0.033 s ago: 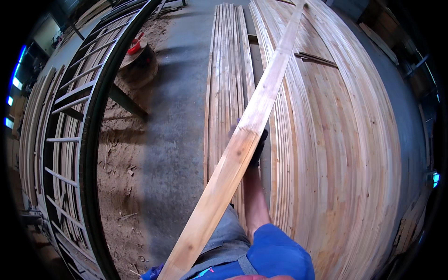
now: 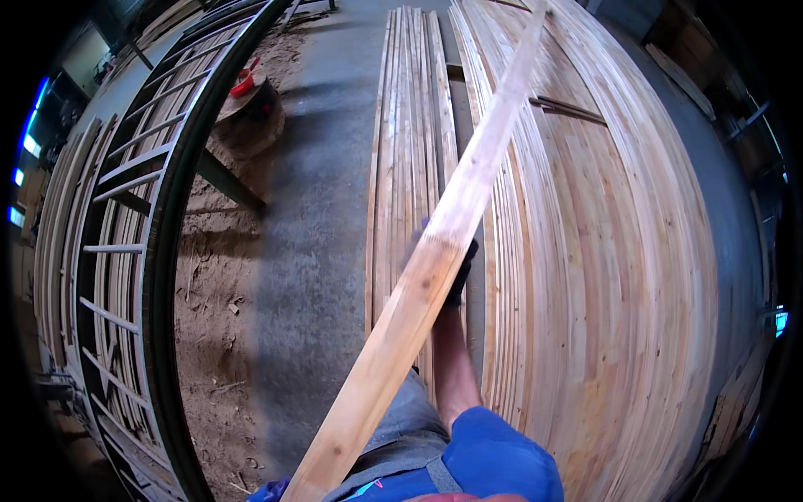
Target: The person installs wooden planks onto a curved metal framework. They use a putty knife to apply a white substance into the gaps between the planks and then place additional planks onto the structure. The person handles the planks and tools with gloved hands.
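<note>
A long wooden board [image 2: 393,326] runs slantwise from the lower left, close to my body, up to the far stack, with a toothed joint line across its middle. My right hand [image 2: 462,272], in a dark glove, grips it from underneath near that joint. The palm shows at the board's right edge, and a blurred bit of the fingers at its left edge; the rest is hidden by the wood. At the board's near end only blue cloth [image 2: 269,492] shows, and my left hand is not visible.
A wide stack of boards [image 2: 602,293] fills the right side. Left of it lies a narrower row of strips [image 2: 406,151]. A dark frame with metal rungs [image 2: 117,249] stands at left, beside sawdust [image 2: 217,335] and a round block [image 2: 251,121] bearing a red container [image 2: 241,82].
The board and my right hand have shifted very slightly. My grip is the same.
</note>
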Demonstrator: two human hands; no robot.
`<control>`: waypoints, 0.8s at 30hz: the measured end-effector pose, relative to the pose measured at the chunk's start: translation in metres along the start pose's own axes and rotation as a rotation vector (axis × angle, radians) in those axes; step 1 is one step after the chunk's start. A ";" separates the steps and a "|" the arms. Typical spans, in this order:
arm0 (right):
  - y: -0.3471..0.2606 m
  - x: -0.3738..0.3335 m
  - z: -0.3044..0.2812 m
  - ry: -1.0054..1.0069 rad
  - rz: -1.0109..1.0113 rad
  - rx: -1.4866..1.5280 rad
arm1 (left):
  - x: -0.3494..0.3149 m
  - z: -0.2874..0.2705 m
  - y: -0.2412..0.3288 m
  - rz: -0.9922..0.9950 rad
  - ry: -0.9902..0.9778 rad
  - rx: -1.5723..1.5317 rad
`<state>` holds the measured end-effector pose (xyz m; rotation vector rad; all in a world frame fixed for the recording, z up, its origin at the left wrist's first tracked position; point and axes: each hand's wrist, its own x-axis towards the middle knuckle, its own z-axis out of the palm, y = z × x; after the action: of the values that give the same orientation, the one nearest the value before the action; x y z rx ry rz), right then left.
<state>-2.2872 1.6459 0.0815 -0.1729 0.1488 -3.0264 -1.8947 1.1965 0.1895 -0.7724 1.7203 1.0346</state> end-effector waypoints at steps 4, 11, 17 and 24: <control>0.064 -0.024 0.057 0.165 0.107 0.178 | -0.036 -0.010 -0.007 -0.082 0.055 -0.027; 0.154 -0.049 0.030 0.402 -0.174 -0.136 | -0.084 -0.088 -0.041 -0.080 0.183 0.039; 0.251 -0.050 0.064 0.264 -0.136 -0.217 | -0.141 -0.155 -0.138 -0.040 0.383 0.024; 0.405 -0.049 0.082 0.109 -0.115 -0.209 | -0.176 -0.239 -0.257 0.014 0.570 -0.051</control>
<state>-2.1884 1.2434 0.1149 -0.0331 0.4806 -3.1309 -1.7118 0.8764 0.3238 -1.1699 2.1823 0.9217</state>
